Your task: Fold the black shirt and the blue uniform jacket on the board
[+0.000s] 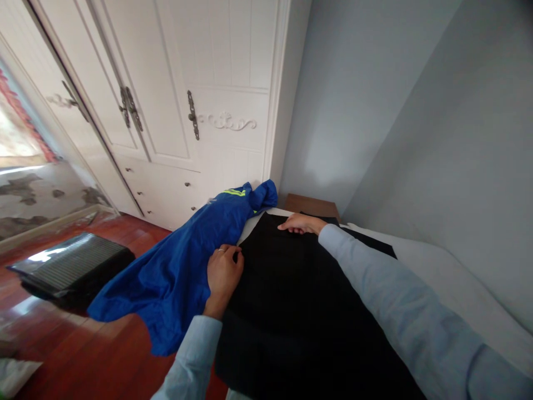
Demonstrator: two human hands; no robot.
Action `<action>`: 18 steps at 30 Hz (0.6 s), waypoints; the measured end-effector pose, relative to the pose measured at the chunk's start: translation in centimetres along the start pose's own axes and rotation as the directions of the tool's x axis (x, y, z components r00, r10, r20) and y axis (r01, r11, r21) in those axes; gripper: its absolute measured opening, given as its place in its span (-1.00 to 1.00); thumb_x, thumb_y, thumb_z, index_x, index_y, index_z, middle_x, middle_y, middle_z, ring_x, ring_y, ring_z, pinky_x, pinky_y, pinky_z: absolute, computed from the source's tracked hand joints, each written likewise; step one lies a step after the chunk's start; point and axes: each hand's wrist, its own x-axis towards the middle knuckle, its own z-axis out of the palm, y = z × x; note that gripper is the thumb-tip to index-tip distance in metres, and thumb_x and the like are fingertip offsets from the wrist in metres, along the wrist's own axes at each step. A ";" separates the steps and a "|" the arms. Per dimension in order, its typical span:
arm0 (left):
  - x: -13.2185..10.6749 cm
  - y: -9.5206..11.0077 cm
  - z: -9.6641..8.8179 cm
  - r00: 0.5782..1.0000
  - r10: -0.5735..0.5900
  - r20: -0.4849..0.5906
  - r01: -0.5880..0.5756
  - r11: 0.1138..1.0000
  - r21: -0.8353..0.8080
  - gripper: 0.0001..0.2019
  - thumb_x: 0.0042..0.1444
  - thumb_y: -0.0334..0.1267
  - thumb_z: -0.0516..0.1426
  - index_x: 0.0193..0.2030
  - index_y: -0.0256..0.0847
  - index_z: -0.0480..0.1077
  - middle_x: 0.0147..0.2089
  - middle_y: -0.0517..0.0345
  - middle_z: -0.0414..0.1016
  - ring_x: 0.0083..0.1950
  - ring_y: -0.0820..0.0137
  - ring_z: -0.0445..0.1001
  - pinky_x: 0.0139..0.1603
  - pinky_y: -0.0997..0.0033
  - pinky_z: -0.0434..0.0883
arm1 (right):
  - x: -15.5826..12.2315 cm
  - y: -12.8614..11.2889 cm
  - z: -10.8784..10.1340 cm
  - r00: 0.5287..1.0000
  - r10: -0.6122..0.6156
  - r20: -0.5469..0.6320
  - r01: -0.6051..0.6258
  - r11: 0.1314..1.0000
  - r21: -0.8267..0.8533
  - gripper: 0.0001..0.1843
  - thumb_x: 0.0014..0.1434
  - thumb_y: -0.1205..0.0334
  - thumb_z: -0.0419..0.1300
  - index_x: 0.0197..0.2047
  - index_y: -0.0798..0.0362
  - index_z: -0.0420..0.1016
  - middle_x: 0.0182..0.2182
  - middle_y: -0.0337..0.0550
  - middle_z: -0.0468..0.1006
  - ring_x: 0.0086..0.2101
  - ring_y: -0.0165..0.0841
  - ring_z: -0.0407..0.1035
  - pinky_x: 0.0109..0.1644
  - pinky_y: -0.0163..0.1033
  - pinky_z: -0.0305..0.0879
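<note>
A black garment (300, 294) is spread over a white surface (420, 255) in front of me. At its left edge, my left hand (224, 272) has thumb and fingers closed in a pinch on the cloth. My right hand (302, 223) reaches to the far part of the same garment, fingers closed on the fabric with the thumb pointing left. Beside my left hand, a blue garment (183, 266) with yellow-green stripes hangs over the left edge of the surface toward the floor. Which kind of clothing the black piece is, I cannot tell.
A white wardrobe (233, 61) stands beyond the surface, beside a grey wall (358, 100). A small brown piece of furniture (310, 204) sits in the corner. On the red wooden floor (95, 355) lies a dark, plastic-wrapped bundle (75, 264).
</note>
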 end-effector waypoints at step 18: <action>0.1 -0.1 0.1 1.000 0.026 -0.016 -0.026 0.999 0.020 -0.76 0.25 -0.26 0.07 -0.13 -0.19 0.57 -0.09 0.05 0.58 -0.10 0.20 0.50 -0.02 0.20 0.39 | -1.8 1.0 -0.2 0.988 -0.120 -0.100 0.129 0.987 0.099 -0.85 0.15 0.25 0.34 -0.36 0.07 0.46 -0.44 -0.25 0.44 -0.41 -0.43 0.29 -0.30 -0.32 0.22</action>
